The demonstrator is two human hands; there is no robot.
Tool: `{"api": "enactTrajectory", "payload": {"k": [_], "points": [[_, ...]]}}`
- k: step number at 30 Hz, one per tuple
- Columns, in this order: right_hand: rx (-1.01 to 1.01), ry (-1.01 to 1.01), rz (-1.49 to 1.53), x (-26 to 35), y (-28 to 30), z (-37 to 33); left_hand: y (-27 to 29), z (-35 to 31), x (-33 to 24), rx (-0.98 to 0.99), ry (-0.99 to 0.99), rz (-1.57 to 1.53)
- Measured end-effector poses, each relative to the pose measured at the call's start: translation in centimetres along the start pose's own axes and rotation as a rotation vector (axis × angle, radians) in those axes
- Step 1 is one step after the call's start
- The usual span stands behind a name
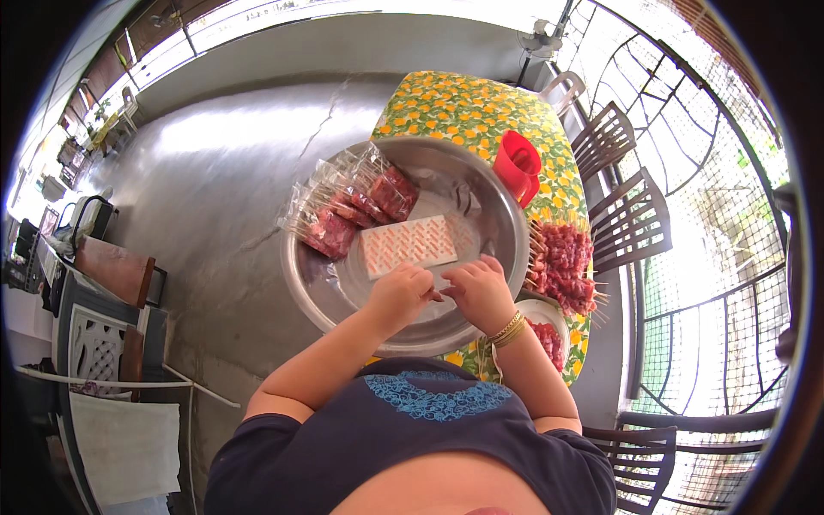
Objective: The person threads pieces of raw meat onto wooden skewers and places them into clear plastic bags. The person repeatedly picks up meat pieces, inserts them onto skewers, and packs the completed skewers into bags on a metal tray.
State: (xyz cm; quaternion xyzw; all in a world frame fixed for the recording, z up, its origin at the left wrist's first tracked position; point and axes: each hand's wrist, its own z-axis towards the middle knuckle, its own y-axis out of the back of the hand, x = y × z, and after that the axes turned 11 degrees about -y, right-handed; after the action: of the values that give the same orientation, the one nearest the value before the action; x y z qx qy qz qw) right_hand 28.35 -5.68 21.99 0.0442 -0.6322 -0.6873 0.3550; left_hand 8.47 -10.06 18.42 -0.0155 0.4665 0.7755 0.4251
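1. White slab (410,245), orange printed pattern, lies mid-basin; bagged meat skewers (330,233) cross the far-left rim.
2. Left hand (402,294), right hand (481,293): near half, fingers curled; pinching film or nothing, cannot tell.
3. Basin (302,283) overhangs table's left edge; right wall stands apart from slab.

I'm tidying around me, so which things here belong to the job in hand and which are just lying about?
Likely part of the job:
- metal basin
- bagged meat skewers
- patterned white block
- unbagged meat skewers
- plated meat

Probably just lying about:
- red cup
- dark slatted chairs
- fan
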Motion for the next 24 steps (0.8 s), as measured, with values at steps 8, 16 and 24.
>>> {"api": "enactTrajectory", "payload": {"k": [8,16,24], "points": [[-0.044,-0.034,0.009,-0.1,-3.7,-0.8,-0.4,-0.5,-1.2,-0.017,0.143,0.044],[-0.009,-0.149,0.232,0.8,-2.9,-1.4,-3.0,-1.8,3.1,-0.016,0.483,-0.08],[-0.187,-0.282,0.371,0.7,-3.2,-1.6,-3.5,-1.0,1.5,-0.263,0.273,-0.415]]}}
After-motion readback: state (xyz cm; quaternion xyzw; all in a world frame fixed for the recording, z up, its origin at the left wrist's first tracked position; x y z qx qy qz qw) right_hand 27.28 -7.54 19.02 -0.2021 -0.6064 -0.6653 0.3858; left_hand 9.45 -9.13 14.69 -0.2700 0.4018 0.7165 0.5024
